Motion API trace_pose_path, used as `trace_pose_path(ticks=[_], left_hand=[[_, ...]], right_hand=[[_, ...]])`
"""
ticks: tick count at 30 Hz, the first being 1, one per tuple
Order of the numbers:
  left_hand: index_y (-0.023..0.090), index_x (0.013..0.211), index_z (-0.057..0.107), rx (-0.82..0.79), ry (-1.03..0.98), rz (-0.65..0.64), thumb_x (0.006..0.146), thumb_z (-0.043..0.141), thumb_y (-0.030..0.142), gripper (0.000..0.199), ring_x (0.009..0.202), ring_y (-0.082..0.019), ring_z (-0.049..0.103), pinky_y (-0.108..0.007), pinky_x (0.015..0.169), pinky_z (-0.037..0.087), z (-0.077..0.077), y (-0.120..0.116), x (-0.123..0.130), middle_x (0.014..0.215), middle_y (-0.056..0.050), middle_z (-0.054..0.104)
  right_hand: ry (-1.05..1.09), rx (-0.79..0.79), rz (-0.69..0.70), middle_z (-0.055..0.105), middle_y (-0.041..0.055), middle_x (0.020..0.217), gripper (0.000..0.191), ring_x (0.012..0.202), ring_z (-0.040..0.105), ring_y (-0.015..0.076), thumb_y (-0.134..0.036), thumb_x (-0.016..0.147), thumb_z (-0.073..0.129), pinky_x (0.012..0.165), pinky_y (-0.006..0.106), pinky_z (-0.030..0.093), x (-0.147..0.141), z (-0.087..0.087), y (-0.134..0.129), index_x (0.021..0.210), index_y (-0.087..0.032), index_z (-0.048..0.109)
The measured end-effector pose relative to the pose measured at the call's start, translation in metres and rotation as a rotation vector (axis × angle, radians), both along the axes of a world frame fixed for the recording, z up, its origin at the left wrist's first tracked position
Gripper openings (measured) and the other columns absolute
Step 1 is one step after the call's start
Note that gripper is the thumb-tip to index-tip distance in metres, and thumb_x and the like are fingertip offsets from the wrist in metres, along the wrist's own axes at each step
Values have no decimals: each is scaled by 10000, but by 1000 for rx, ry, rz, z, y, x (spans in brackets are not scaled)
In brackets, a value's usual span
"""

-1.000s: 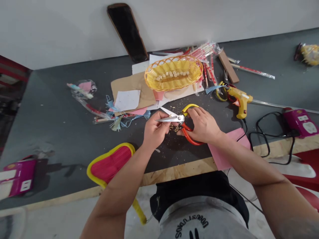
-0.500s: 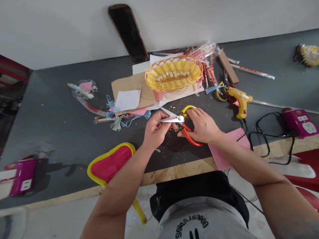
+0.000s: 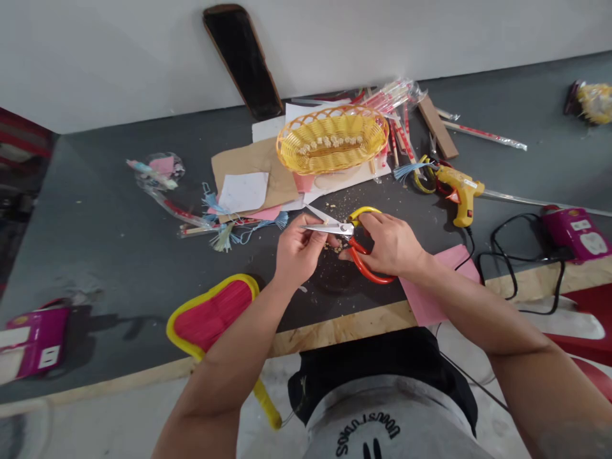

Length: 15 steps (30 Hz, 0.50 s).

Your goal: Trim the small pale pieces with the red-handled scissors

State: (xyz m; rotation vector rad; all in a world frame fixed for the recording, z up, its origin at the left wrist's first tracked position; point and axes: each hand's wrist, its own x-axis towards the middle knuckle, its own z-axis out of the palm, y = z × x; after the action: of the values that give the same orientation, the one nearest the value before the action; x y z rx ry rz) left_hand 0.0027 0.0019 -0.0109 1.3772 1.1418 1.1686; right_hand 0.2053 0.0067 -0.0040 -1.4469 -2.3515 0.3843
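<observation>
My right hand (image 3: 389, 245) is wrapped round the yellow and red handles of the scissors (image 3: 342, 229), whose blades stand apart and point left. My left hand (image 3: 297, 248) is closed at the blades, its thumb and fingers pinched on something too small to make out. Small pale crumbs lie on the dark table under and around the blades. Just beyond the hands, a yellow woven basket (image 3: 332, 159) holds a row of small pale pieces.
Behind are brown cardboard (image 3: 287, 182), a dark phone-like object (image 3: 243, 60) and wrapped sticks (image 3: 392, 95). At right sit a yellow glue gun (image 3: 461, 191) with its cable, pink paper (image 3: 421, 306) and a purple box (image 3: 576, 233). A red-and-yellow fan (image 3: 213, 312) is front left.
The yellow handle has swung slightly outward and down toward my right hand. Both hands have otherwise stayed nearly where they were; the view has shifted slightly.
</observation>
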Motion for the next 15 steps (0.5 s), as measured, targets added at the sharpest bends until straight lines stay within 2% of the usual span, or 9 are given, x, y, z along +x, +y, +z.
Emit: trace_pose_path(ticks=[4, 8, 12, 15], left_hand=[[202, 827, 599, 8, 17, -7, 909, 675, 490, 308, 587, -148, 659, -257, 539, 475, 1, 0, 1, 676, -33, 737], [205, 861, 602, -5, -25, 15, 850, 736, 511, 334, 476, -107, 565, -233, 457, 400, 0, 2, 3, 711, -28, 753], [199, 814, 629, 18, -7, 76, 860, 734, 483, 306, 410, -80, 449, -222, 411, 333, -2, 2, 2, 642, -10, 720], [193, 794, 667, 32, 3, 60, 882, 718, 448, 274, 435, -80, 452, -225, 423, 320, -2, 1, 1, 700, -30, 747]], right_hand=[[-31, -15, -12, 691, 103, 836, 628, 736, 624, 224, -756, 871, 497, 664, 333, 410, 1, 3, 0, 956, -149, 634], [-19, -45, -24, 686, 88, 828, 601, 725, 620, 215, -744, 859, 528, 653, 327, 404, 0, 3, 1, 953, -159, 628], [9, -21, -24, 699, 116, 916, 607, 835, 647, 248, -742, 857, 548, 718, 344, 460, -2, 1, 3, 1015, -160, 616], [25, 24, -23, 695, 157, 1030, 661, 972, 643, 298, -772, 829, 572, 831, 397, 498, -3, -1, 3, 1086, -162, 591]])
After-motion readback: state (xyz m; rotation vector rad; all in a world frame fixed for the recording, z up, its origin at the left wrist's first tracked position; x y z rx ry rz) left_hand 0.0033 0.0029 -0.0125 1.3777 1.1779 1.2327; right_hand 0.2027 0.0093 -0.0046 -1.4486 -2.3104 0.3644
